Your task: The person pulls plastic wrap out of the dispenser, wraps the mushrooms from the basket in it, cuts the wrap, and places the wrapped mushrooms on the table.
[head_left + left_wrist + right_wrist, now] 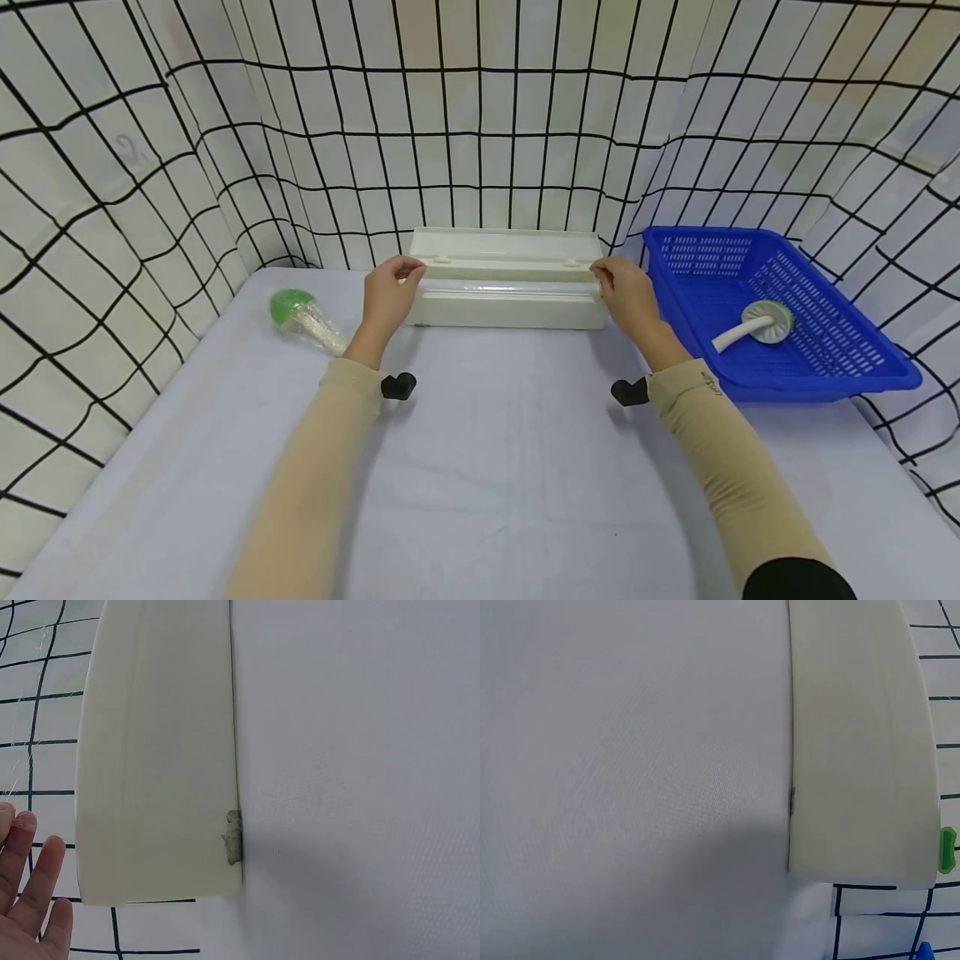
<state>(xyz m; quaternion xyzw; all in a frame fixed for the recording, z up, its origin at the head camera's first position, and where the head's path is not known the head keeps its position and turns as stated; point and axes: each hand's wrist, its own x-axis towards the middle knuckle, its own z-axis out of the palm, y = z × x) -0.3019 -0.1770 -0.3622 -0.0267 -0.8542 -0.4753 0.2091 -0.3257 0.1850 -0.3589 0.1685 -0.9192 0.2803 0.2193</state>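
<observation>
Gripping each end of the cling-film box on the worktop, your left hand and right hand curl round it, lid open.

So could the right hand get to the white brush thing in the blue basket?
Probably yes. The right hand is at the dispenser box's end, beside the open-topped blue basket; nothing covers the brush.
</observation>
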